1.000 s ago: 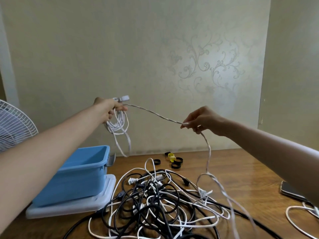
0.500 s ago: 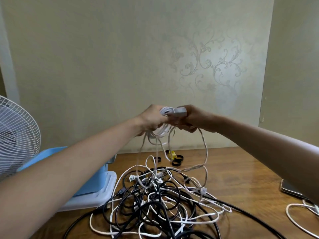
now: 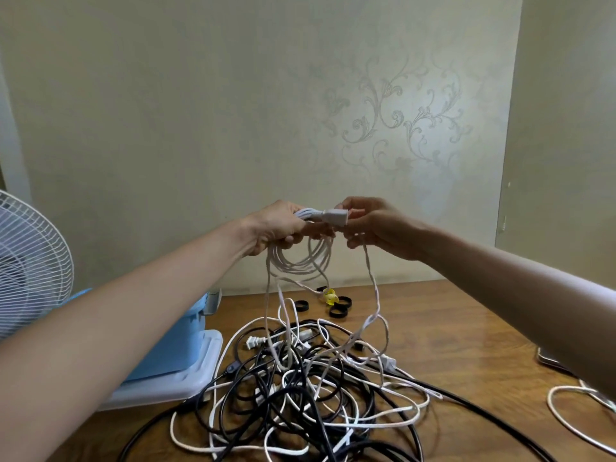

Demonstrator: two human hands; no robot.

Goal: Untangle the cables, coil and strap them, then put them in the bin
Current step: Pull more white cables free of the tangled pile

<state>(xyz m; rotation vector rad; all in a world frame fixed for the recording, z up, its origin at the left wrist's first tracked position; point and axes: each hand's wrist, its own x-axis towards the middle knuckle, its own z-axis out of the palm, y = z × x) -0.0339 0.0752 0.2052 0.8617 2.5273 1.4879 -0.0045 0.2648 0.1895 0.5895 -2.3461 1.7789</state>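
A coil of thin white cable [image 3: 301, 261] hangs in the air directly above the tangled heap of black and white cables [image 3: 300, 388] on the brown wooden table [image 3: 466, 328]. The left hand [image 3: 276, 226] grips the gathered loops at their top, fingers curled round them. The right hand [image 3: 373, 225] pinches the coil's white rectangular plug [image 3: 335, 215], touching the left hand. A loose strand [image 3: 375, 288] drops from the right hand into the heap. Both forearms reach forward, raised above the heap.

Behind the heap lie several black strap rings [image 3: 338, 312] and one yellow strap [image 3: 330, 296], partly crossed by the hanging cable. Left of the heap a light blue plastic bin [image 3: 186, 348] stands on a white lid [image 3: 186, 385], largely hidden by the left forearm. Farther left stands a white wire-grille fan [image 3: 33, 255]. Right of the heap lies a separate white cable loop [image 3: 566, 421], beside a dark flat object [image 3: 550, 360] mostly covered by the right arm.
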